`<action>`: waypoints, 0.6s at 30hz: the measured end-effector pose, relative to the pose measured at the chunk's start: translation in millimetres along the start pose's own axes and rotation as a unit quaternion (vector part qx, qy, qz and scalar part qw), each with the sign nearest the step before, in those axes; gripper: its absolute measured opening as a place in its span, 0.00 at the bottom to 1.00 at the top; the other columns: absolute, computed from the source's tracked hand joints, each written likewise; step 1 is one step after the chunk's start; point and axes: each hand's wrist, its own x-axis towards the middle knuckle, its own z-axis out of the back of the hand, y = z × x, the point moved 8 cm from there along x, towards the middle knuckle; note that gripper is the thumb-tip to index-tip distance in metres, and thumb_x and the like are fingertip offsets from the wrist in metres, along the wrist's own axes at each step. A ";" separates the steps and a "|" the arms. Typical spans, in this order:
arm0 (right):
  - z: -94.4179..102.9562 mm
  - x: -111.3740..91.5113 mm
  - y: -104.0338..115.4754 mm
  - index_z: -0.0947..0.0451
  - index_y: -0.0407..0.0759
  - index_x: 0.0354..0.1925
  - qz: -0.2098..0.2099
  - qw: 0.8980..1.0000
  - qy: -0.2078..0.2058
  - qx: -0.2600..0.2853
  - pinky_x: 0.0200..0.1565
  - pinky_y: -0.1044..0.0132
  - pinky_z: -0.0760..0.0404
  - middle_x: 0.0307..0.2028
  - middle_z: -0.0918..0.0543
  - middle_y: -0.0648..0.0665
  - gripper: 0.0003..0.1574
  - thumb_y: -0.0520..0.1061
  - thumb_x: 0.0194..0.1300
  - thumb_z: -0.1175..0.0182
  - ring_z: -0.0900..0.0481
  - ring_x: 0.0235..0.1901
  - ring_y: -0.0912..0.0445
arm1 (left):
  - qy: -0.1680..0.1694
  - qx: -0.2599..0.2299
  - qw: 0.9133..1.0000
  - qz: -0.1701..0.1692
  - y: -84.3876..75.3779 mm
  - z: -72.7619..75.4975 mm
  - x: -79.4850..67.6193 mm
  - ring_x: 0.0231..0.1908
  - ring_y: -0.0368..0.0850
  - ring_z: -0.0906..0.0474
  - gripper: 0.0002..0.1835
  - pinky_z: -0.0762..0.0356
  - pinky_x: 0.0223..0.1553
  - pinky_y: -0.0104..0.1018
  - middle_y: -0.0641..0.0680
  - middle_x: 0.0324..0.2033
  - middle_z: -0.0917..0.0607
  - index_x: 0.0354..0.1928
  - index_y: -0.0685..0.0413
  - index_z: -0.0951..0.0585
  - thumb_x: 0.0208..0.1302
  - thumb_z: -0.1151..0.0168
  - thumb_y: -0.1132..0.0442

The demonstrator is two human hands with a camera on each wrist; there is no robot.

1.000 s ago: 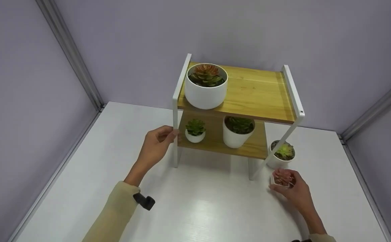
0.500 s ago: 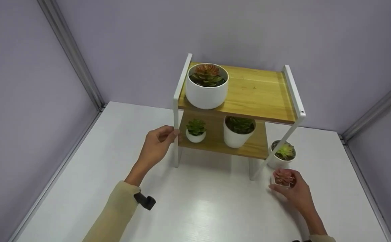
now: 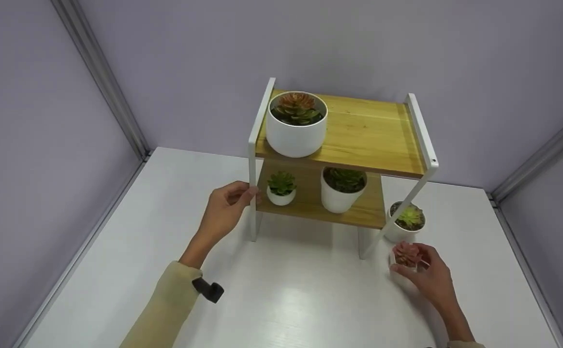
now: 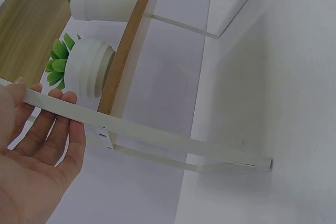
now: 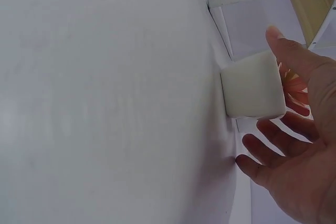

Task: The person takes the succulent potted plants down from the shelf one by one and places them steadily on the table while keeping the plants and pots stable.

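A pink succulent in a small white square pot [image 3: 406, 256] stands on the white table, right of the shelf. My right hand [image 3: 431, 278] is around it, thumb on the near side and fingers on the far side. In the right wrist view the pot [image 5: 253, 87] sits upright between the thumb and the fingertips, which are right at its edges. My left hand [image 3: 226, 208] pinches the front left upright [image 4: 157, 131] of the two-tier shelf [image 3: 363, 133]. The left fingertips are partly hidden behind that white bar.
A large white pot [image 3: 297, 137] with a reddish succulent stands on the top tier. The lower tier holds a small green succulent [image 3: 281, 183] and a taller white pot [image 3: 338, 197]. A yellow-green succulent [image 3: 409, 218] stands just behind my right hand, beside the shelf leg.
My right hand has shifted slightly right, and its thumb now lies across the near face of the small pot. The left hand, the shelf and the other plants look unmoved.
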 end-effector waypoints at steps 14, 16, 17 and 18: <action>8.7 -5.9 9.2 0.43 0.38 0.72 -0.001 1.000 -0.023 -0.001 0.67 0.41 0.33 0.70 0.33 0.33 0.63 0.64 0.50 0.26 0.35 0.69 0.38 | -0.003 0.006 1.000 0.007 1.0 0.6 0.1 0.51 0.48 0.17 0.15 0.24 0.59 0.49 0.58 0.41 0.12 0.45 0.57 0.15 0.72 0.43 0.53; 11.3 -7.0 10.6 0.42 0.37 0.72 0.004 0.999 -0.031 -0.005 0.67 0.42 0.33 0.70 0.33 0.33 0.63 0.65 0.50 0.26 0.35 0.69 0.38 | -0.002 0.008 1.000 0.006 0.9 0.4 -0.1 0.51 0.47 0.17 0.15 0.24 0.59 0.49 0.58 0.41 0.12 0.45 0.57 0.15 0.72 0.43 0.53; 12.9 -7.5 11.6 0.42 0.37 0.72 0.007 0.999 -0.037 -0.006 0.67 0.42 0.32 0.70 0.33 0.33 0.62 0.65 0.50 0.26 0.35 0.69 0.38 | -0.002 0.008 1.000 0.006 0.8 0.2 -0.1 0.51 0.47 0.17 0.15 0.24 0.60 0.49 0.58 0.41 0.12 0.45 0.57 0.15 0.72 0.43 0.53; 14.5 -8.2 12.6 0.41 0.38 0.71 0.009 0.999 -0.043 -0.004 0.66 0.42 0.32 0.69 0.32 0.33 0.62 0.65 0.50 0.26 0.35 0.69 0.38 | -0.001 0.007 1.000 0.006 0.7 0.0 -0.1 0.51 0.47 0.17 0.15 0.24 0.60 0.49 0.58 0.41 0.12 0.45 0.57 0.15 0.72 0.43 0.53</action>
